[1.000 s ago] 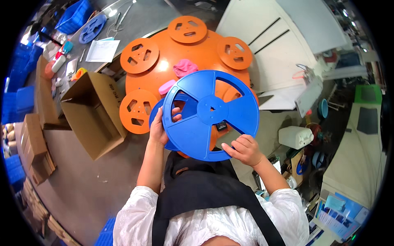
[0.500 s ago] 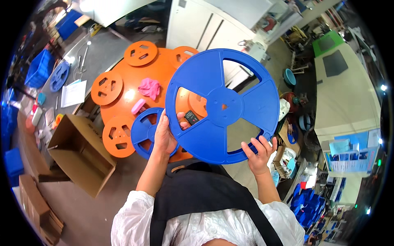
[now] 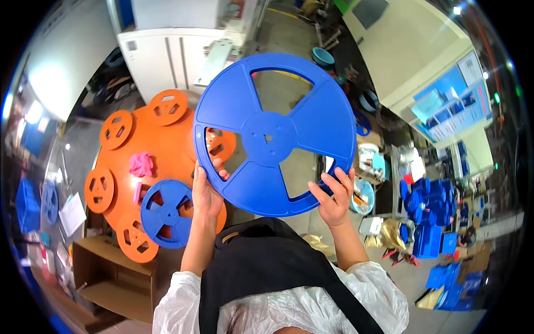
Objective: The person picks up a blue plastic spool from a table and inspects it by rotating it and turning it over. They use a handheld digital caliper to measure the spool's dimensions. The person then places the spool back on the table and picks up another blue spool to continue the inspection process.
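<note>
A large blue plastic reel (image 3: 320, 119) with three cut-out windows is held up in front of me, its flat face toward me. My left hand (image 3: 208, 192) grips the lower left rim, with fingertips showing through the left window. At the lower right rim, my right hand (image 3: 335, 201) holds the edge with its fingers bent over it; the thumb is hard to make out. Beyond the left forearm, a smaller blue reel (image 3: 168, 214) lies on an orange round table (image 3: 125, 183) with several orange discs (image 3: 168, 107) around its edge.
A pink cloth (image 3: 141, 165) and a pink block (image 3: 138, 192) are on the orange table. An open cardboard box (image 3: 114, 284) stands below it. A white cabinet (image 3: 153, 61) is behind. Blue reels (image 3: 425, 200) are stacked at the right, near a blue bin (image 3: 428, 240).
My view has swung to the right, so the orange table and box sit farther left. Both hands still hold the large reel, which has turned somewhat.
</note>
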### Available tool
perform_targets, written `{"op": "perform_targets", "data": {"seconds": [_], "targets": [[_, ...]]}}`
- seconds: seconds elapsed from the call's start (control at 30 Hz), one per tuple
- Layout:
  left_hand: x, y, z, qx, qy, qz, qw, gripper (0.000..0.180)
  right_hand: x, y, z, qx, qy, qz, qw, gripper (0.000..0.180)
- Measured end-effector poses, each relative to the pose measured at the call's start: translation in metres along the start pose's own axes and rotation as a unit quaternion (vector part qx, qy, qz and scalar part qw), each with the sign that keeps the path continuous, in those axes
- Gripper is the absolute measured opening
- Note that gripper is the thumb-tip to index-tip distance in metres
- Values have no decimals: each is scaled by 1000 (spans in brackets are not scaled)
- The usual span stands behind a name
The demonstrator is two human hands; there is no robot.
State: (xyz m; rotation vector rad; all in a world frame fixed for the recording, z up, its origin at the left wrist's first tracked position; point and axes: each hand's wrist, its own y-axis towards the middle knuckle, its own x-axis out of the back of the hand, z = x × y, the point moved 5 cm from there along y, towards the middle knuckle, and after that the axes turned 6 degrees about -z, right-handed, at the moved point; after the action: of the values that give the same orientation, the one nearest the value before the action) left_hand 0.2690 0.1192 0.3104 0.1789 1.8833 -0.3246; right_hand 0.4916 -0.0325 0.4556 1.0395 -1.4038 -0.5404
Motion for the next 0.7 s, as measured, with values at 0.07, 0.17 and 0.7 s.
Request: {"op": "perform_targets", "data": {"seconds": [0.07, 0.17, 0.7], "targets": [[-2, 0, 28, 19, 1, -7, 1000, 34, 14, -12, -15, -17, -17, -17, 1000, 27], [-13, -2, 63, 44, -5, 18, 999, 36, 34, -28, -39, -38, -30, -32, 998, 27], [-101, 22, 142, 135, 81, 119, 980, 46, 88, -79, -112, -202, -108, -74, 971, 29]]}}
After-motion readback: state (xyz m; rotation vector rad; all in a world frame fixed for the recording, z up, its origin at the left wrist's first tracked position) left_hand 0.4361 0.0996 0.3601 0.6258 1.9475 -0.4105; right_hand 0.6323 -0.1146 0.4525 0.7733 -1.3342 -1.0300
